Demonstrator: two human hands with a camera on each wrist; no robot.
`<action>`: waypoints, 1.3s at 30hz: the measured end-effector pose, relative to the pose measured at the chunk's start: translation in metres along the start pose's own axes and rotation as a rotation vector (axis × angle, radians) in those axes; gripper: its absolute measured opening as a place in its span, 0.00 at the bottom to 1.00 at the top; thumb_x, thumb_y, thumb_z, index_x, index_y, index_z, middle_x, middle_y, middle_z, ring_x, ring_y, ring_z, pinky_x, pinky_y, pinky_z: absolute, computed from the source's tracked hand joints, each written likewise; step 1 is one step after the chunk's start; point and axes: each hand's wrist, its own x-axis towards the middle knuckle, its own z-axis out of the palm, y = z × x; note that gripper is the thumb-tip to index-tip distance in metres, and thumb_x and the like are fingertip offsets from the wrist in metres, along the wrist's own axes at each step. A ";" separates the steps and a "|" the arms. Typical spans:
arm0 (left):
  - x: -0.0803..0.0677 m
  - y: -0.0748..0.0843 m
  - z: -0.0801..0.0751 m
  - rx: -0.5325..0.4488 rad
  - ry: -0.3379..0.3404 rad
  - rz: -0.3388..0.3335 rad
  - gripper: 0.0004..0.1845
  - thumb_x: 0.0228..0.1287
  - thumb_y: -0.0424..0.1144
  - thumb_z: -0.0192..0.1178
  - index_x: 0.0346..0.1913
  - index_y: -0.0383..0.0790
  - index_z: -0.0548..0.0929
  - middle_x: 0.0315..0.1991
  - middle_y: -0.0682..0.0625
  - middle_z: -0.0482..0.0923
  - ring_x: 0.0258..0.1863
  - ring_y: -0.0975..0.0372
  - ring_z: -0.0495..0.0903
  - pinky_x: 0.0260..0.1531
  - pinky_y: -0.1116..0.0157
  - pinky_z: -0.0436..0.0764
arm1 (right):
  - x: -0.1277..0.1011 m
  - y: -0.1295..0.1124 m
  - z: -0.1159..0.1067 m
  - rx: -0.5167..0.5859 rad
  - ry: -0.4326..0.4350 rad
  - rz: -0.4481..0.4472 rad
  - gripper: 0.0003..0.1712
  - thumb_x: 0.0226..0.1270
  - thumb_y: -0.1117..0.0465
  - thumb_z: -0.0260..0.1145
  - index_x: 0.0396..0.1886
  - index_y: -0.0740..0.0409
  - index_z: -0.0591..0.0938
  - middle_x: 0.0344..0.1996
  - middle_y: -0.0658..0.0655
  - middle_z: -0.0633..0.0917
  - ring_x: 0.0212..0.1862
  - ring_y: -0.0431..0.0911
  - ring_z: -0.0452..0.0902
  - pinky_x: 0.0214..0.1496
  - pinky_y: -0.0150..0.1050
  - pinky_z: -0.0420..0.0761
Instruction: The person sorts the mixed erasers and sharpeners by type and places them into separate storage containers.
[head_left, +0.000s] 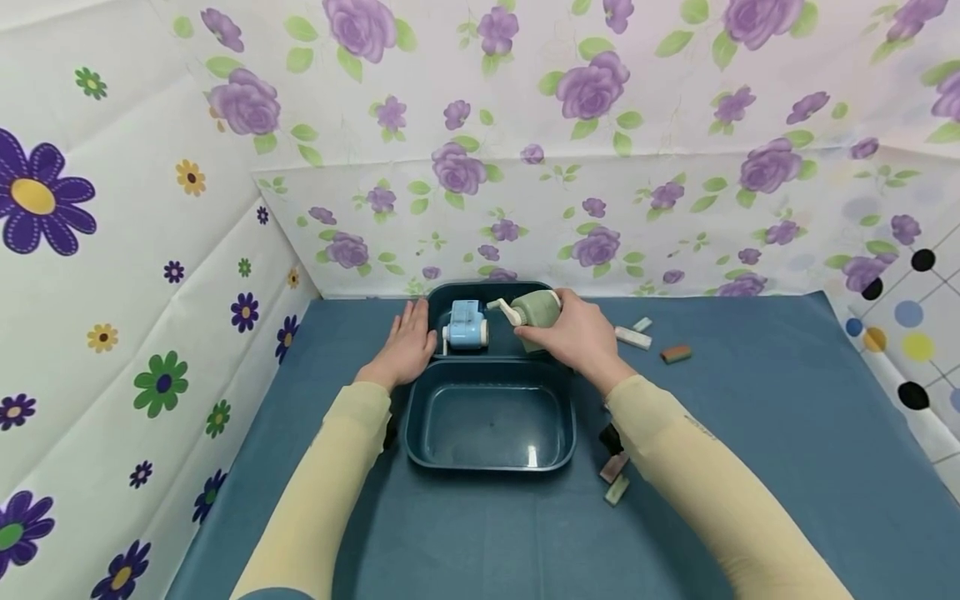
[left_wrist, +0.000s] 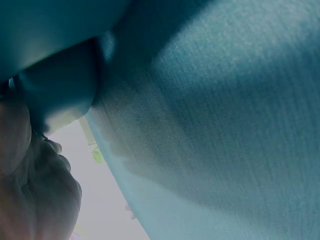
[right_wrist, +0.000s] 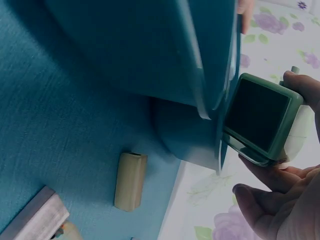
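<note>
Gripping the green pump bottle round its body, the right hand is seen at the far tray, fingers curled about it. The bottle is judged light, rigid, smooth plastic, possibly slippery; the square body, not the pump head, is the sound hold. The left hand is laid flat, fingers straight, against the tray's left rim on the desk.

The right hand is gripping a green pump bottle, tilting it over the far tray beside a blue device. The left hand is resting flat against that tray's left rim. A near tray is sitting on the blue cloth, with small blocks lying right of the hands.
</note>
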 end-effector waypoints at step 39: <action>-0.001 -0.002 -0.003 -0.057 -0.022 0.014 0.36 0.91 0.45 0.34 0.86 0.33 0.32 0.88 0.38 0.30 0.86 0.48 0.25 0.83 0.47 0.32 | 0.033 -0.021 0.035 -0.334 0.034 -0.058 0.47 0.68 0.30 0.70 0.78 0.50 0.75 0.51 0.61 0.88 0.51 0.60 0.82 0.62 0.59 0.78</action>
